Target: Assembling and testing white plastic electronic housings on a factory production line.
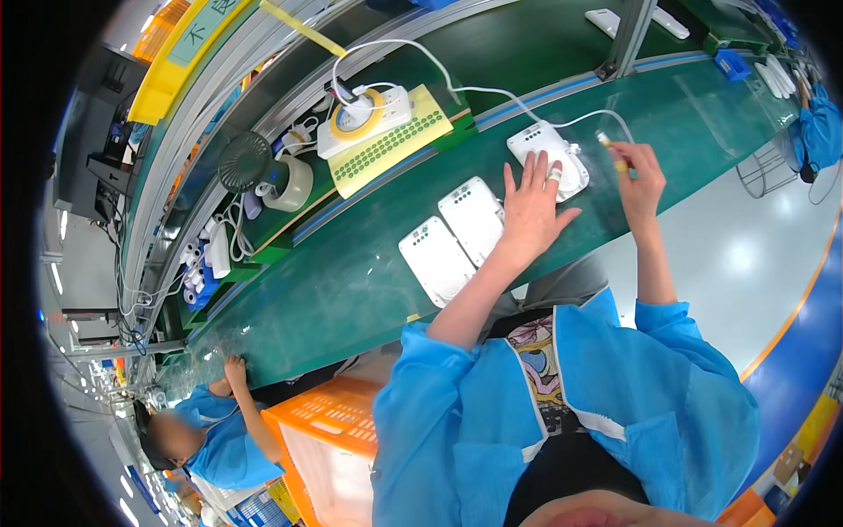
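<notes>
My left hand (530, 211) lies with its fingers spread on the nearer part of a white flat device (533, 139). That device rests on the green table, and part of it is hidden under my fingers. My right hand (643, 182) is closed on a white cable plug (604, 139) with yellow wrapping, held up just to the right of the device. A white cable (498, 90) loops from there back to a power strip. Left of my left hand, two similar white devices (433, 255) lie side by side on the table, one partly behind my wrist.
The power strip (395, 112), with a yellow tape roll, sits on a yellow sheet (360, 176) on the raised shelf. Beside it stands a small fan (248, 162). An orange crate (338, 413) is at lower left, near a co-worker (224, 439). A metal post (634, 35) rises behind.
</notes>
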### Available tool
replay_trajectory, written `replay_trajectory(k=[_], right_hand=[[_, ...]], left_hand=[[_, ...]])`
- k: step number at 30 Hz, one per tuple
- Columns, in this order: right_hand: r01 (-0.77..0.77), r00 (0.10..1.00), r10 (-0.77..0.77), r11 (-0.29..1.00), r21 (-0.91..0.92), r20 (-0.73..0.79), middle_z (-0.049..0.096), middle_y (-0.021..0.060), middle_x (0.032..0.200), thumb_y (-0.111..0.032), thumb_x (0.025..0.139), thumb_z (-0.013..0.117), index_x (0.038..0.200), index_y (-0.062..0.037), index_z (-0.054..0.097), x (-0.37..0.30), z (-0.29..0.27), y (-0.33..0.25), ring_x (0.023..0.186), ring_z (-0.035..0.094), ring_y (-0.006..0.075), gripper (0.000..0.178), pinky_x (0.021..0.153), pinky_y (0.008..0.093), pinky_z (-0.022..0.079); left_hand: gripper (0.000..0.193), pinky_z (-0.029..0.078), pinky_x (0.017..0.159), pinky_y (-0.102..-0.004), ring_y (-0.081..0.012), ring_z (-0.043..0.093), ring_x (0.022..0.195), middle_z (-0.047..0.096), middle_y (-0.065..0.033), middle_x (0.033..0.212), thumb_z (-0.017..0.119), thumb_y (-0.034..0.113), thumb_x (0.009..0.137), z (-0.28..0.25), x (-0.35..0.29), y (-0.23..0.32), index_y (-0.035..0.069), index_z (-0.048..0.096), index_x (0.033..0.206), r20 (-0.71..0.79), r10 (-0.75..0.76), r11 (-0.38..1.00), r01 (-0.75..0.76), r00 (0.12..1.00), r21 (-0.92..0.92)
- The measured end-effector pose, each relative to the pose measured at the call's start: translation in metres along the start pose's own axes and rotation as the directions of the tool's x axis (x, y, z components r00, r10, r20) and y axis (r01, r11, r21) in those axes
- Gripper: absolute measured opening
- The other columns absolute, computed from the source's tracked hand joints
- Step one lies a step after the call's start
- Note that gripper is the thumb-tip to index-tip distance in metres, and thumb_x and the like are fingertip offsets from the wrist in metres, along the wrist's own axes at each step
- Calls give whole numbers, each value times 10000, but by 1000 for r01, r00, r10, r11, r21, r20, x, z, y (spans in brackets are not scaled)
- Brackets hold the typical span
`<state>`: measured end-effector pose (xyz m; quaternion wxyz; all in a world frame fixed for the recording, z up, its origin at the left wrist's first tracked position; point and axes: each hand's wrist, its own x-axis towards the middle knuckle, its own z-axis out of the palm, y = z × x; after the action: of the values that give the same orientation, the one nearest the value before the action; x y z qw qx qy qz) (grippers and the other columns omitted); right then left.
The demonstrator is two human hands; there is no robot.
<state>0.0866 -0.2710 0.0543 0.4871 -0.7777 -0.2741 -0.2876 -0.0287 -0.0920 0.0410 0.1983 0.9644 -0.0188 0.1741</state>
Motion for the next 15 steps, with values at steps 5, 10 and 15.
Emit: replay_trajectory(k=[5,10,15], right_hand=[[-162,922,143,986,25,360,679,105,872,-28,882,761,952,-32,730,-21,8,-6,687,661,225,77,607,323,506],[-173,857,122,983,57,501,679,94,832,-81,860,779,889,-49,712,-35,17,-23,655,663,257,80,598,356,518],[-44,891,36,999,7,452,685,75,773,-141,849,801,815,-66,662,-53,34,-45,599,656,238,162,539,363,501]], left_hand=[[639,217,1221,-635,-355,402,1477,484,-185,1532,778,346,877,-4,-15,3,36,567,1395,37,-38,996,34,999,85],[572,239,1210,-616,-352,439,1443,527,-178,1489,767,347,879,-18,-49,1,38,625,1338,-15,-67,995,68,998,68],[552,273,1202,-606,-350,489,1404,562,-159,1466,795,350,845,-32,-72,-18,65,668,1301,-61,-52,998,55,997,41]])
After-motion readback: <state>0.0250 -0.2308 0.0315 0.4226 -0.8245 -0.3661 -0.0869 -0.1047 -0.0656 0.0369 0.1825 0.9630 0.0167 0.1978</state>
